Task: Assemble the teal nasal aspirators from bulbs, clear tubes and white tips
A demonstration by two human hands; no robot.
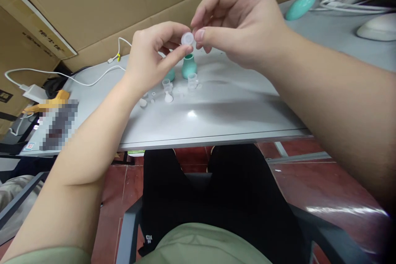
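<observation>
Between the thumb and index finger of my left hand point(154, 51) is a small translucent round plastic piece point(187, 38), raised above the table. My right hand point(235, 22) meets its right edge, thumb and fingertips drawn together; anything tiny between them is hidden. Below stands a teal bulb point(189, 68) with an open neck, and another teal bulb point(170, 75) is partly covered by my left hand. Clear plastic cup-like parts point(192, 80) sit in front of them. Nearer to me lie a white cone-shaped piece point(168, 97), a white rounded piece point(142, 103) and tiny white bits point(153, 94).
A cardboard wall point(102, 4) borders the grey table point(216, 119) at the back. On the left are a white cable point(93, 84), a charger point(35, 93) and an orange object point(62, 97). A teal-handled device point(305, 2) and a white mouse point(379, 27) are at the right.
</observation>
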